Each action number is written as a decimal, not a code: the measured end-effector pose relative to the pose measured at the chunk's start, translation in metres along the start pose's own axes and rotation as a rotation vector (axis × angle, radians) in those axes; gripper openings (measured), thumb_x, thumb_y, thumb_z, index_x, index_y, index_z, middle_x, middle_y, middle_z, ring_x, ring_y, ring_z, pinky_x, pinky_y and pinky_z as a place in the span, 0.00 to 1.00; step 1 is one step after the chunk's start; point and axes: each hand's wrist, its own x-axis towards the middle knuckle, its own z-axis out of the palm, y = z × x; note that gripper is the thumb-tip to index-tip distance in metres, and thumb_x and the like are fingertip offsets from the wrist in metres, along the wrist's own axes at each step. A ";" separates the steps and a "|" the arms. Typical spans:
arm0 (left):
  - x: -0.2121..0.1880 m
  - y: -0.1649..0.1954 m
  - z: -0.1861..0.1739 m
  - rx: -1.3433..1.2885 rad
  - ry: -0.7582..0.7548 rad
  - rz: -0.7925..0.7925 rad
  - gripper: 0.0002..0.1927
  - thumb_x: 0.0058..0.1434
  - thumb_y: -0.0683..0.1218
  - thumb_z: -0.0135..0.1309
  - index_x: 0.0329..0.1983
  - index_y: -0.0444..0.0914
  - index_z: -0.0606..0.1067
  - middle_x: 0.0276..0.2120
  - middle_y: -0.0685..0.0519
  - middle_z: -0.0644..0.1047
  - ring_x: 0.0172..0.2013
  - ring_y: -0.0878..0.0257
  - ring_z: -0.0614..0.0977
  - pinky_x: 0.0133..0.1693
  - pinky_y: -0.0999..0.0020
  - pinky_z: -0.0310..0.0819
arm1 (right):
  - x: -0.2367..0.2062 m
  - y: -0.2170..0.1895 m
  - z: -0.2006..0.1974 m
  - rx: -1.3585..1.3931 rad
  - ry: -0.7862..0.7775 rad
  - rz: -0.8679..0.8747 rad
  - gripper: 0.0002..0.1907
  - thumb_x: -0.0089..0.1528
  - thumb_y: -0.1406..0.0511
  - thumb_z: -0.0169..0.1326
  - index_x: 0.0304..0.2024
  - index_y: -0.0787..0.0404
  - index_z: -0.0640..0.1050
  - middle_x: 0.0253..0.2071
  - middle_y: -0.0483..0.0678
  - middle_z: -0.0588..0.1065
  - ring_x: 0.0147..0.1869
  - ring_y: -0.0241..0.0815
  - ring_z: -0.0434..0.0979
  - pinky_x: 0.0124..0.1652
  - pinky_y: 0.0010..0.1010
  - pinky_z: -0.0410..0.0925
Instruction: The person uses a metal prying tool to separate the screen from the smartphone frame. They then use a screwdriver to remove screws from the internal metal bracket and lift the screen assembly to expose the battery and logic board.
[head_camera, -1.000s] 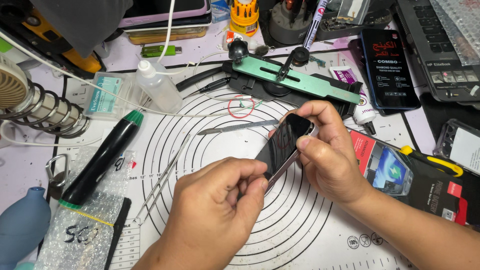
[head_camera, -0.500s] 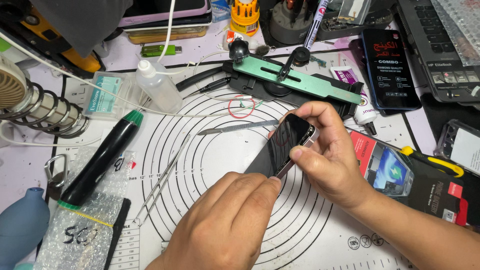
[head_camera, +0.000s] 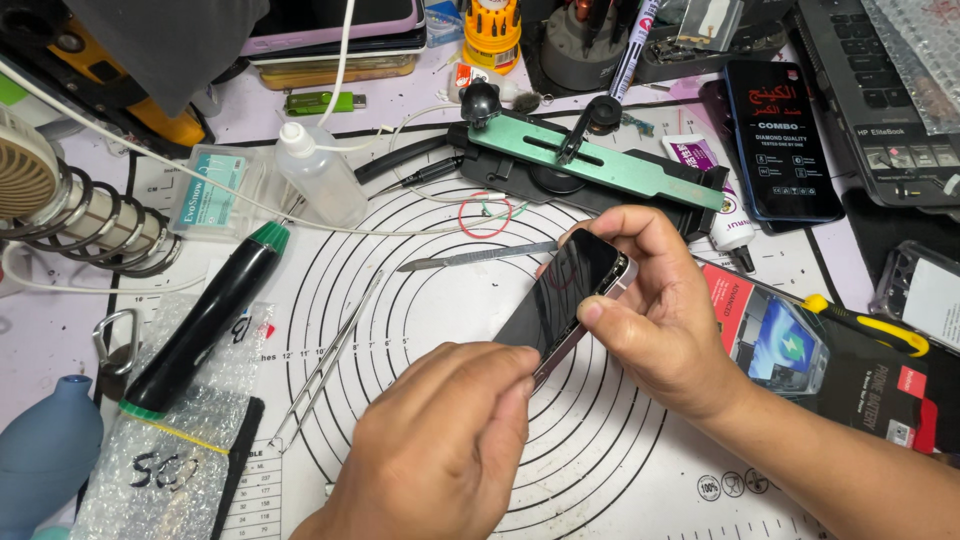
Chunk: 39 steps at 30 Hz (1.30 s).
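A dark smartphone (head_camera: 566, 292) with a silver edge is tilted up on its side above a white work mat (head_camera: 430, 310) printed with black rings. My right hand (head_camera: 665, 320) grips its upper end, thumb on the near edge and fingers curled behind. My left hand (head_camera: 445, 445) pinches the phone's lower end, with the fingertips pressed against the bottom edge. The glass faces left and is black.
Tweezers (head_camera: 330, 360) and a thin metal blade (head_camera: 475, 256) lie on the mat. A black pen-shaped tool (head_camera: 205, 320), a clear squeeze bottle (head_camera: 320, 180), a green clamp jig (head_camera: 600, 165), a boxed battery (head_camera: 780, 340) and a yellow-handled screwdriver (head_camera: 870, 325) surround it.
My left hand has slid right and closed in on the phone's lower end. The phone has tilted a little more upright in my right hand.
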 end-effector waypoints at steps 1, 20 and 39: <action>-0.002 0.000 0.000 -0.057 -0.008 -0.116 0.09 0.58 0.33 0.58 0.43 0.28 0.76 0.33 0.45 0.80 0.31 0.57 0.84 0.35 0.68 0.79 | 0.000 -0.001 0.000 -0.015 -0.003 -0.004 0.28 0.61 0.69 0.57 0.62 0.66 0.63 0.56 0.54 0.68 0.60 0.40 0.73 0.60 0.35 0.72; -0.011 -0.005 -0.007 -0.098 -0.039 -0.256 0.08 0.57 0.36 0.61 0.40 0.32 0.79 0.31 0.48 0.82 0.31 0.61 0.85 0.34 0.69 0.80 | -0.002 -0.002 0.006 -0.054 0.029 0.007 0.29 0.60 0.68 0.57 0.61 0.67 0.64 0.56 0.54 0.69 0.58 0.40 0.74 0.58 0.34 0.73; -0.010 0.003 -0.012 0.055 -0.055 -0.005 0.10 0.61 0.35 0.59 0.45 0.30 0.76 0.39 0.43 0.81 0.41 0.52 0.86 0.44 0.63 0.84 | -0.002 -0.002 0.007 -0.085 0.046 0.018 0.32 0.59 0.67 0.60 0.63 0.70 0.64 0.58 0.53 0.68 0.58 0.38 0.72 0.57 0.30 0.71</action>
